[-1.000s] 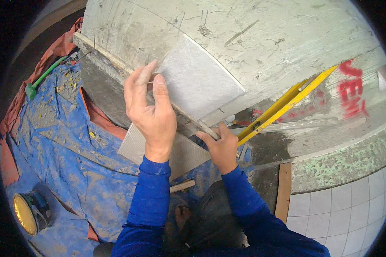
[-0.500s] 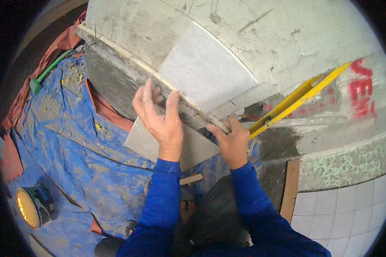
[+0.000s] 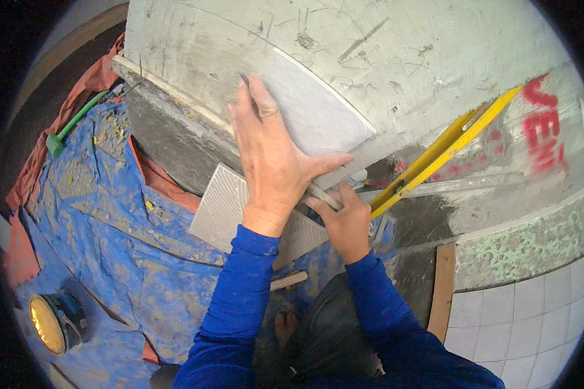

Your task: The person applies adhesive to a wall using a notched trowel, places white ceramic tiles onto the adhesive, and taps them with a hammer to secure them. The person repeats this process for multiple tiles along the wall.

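Observation:
A pale grey-white tile (image 3: 321, 107) lies against the grey cement wall. My left hand (image 3: 269, 146) is laid across its left part, fingers stretched and thumb spread to the right. By its fingertips shows a small dark sliver; whether the hand touches it I cannot tell. My right hand (image 3: 349, 223) is closed around the end of a pale, stick-like piece (image 3: 324, 196), just below the tile's lower corner. Whether this piece joins the long pale strip (image 3: 175, 97) along the wall's foot is hidden by my left hand. Beneath my hands sits a tile with combed adhesive (image 3: 222, 198).
A yellow spirit level (image 3: 448, 152) leans at the right of my right hand. Blue tarpaulin (image 3: 162, 285) with debris covers the floor at left, with a bucket (image 3: 55, 322) and a green-handled tool (image 3: 71, 126). A wooden strip (image 3: 442, 292) borders white tiles (image 3: 499, 318).
My left hand has moved up and right, from hovering over the strip to lying across the tile. My right hand keeps its grip. The whole view has shifted slightly.

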A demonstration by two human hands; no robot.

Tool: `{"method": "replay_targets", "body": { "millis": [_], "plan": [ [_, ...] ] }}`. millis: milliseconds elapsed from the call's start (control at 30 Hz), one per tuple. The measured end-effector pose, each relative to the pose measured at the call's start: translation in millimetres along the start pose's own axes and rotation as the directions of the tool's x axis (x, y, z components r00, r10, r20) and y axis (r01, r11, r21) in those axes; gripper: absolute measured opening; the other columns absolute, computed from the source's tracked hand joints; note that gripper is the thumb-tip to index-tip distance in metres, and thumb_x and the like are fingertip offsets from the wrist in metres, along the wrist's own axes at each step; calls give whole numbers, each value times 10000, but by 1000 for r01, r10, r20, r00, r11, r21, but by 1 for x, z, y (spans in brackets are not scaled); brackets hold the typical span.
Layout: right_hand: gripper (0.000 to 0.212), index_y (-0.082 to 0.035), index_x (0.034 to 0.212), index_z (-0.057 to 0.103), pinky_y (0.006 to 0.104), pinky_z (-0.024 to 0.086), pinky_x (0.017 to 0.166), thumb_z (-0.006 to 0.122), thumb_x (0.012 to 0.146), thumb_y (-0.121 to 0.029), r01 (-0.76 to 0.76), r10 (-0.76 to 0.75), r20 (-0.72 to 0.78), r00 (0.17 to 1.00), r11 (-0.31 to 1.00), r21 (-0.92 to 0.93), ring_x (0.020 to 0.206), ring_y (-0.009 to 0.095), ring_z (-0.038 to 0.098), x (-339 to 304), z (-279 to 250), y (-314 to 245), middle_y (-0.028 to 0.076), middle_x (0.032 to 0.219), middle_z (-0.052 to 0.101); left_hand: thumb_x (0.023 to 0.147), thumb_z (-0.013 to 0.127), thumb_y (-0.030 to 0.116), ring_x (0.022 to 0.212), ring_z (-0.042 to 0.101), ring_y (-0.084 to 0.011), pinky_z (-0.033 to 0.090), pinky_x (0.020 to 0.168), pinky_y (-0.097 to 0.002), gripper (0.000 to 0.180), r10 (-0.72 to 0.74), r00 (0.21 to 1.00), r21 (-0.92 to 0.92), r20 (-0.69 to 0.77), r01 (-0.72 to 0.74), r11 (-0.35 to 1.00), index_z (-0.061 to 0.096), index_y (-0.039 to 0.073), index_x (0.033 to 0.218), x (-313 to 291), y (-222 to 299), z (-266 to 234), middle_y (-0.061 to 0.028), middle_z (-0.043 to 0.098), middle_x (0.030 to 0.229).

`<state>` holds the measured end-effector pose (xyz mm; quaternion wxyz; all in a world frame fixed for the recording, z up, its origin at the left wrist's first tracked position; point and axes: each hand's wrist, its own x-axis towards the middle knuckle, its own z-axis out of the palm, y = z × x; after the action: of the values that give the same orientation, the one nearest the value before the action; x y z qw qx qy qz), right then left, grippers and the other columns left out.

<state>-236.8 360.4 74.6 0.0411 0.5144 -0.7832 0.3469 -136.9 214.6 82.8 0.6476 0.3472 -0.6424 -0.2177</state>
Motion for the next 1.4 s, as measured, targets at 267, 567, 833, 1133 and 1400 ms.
{"method": "replay_targets", "body": {
  "millis": [267,567,833,1133,1400],
  "plan": [
    [379,35,1099,689,378,576,734,860,843,-186,17,-14,-24,1000,996,92,820,286,779,0,3,4,198,914,788,460,1033,492,1478,307,-493,289,1241,-514,1579,-34,993,-70,-115,27,997,147,-85,1633,8,-2,-7,-355,284,1570],
    [337,24,1011,698,390,576,712,858,846,-222,10,-1,118,993,997,-72,794,338,773,6,-10,7,183,897,786,914,778,333,1355,524,-300,382,1158,-395,888,-606,760,-412,-236,487,770,366,-129,1552,-29,-126,-128,-208,555,1471],
    [320,50,983,675,346,565,713,863,836,-164,-69,65,141,988,997,22,769,241,767,9,-13,0,195,903,788,718,906,593,1385,457,-442,362,1183,-476,1252,-614,570,448,-546,818,362,354,-217,1496,-198,-252,-203,-354,440,1498],
    [324,-1,1083,706,403,600,766,848,860,-188,-188,176,197,964,981,44,863,335,784,8,-15,-4,176,961,795,766,906,492,1429,425,-492,365,1195,-506,1119,-473,808,683,-351,566,462,382,-138,1528,-224,-248,-167,-365,402,1548],
    [296,57,910,645,314,538,700,864,835,-128,-169,163,142,976,985,37,762,136,694,8,-11,-6,180,895,792,1014,683,54,1040,722,-207,589,911,-334,420,-742,655,-509,-146,593,624,594,-85,1400,-121,-110,-65,-174,741,1125]
  ]
}}
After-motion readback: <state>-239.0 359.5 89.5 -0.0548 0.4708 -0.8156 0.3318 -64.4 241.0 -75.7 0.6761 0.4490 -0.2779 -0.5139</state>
